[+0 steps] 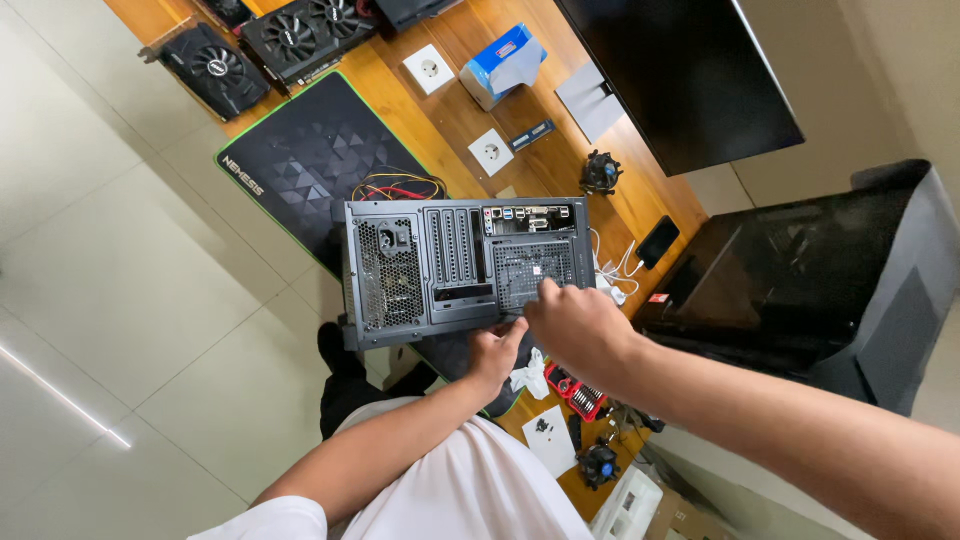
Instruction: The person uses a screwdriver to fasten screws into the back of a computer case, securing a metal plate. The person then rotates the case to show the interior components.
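A grey computer case (460, 268) stands on a dark desk mat (310, 160) that lies on the wooden counter (450, 120), its rear panel turned up toward the camera. The case serves as landmark here. On that panel the power supply grille sits at the left, the slot covers in the middle and a fan grille (535, 272) at the right, with the port cluster above the fan grille.

The right hand (575, 325) rests at the lower right corner of the case, its grip closed with the fingertips pressed together against the lower edge of the fan grille; whether it pinches anything small there cannot be told. The left hand (495, 352) is just below the case's bottom edge, fingers curled up against that edge, touching it; what, if anything, it holds is hidden. So the case lies directly above and ahead of both grips, touching each.

Red, yellow and black cables (400, 186) show behind the top edge of the case. Beyond the case, further up the counter, lie two graphics cards (260, 45), two white wall sockets (428, 68), a blue box (498, 65) and a small cooler fan (600, 172). Right of the case are white cables (612, 275), a black phone (658, 241) and a large dark monitor (690, 70). Below the case, near the hands, are a red screwdriver bit set (575, 390), a white paper sheet (550, 440) and another cooler fan (598, 464)
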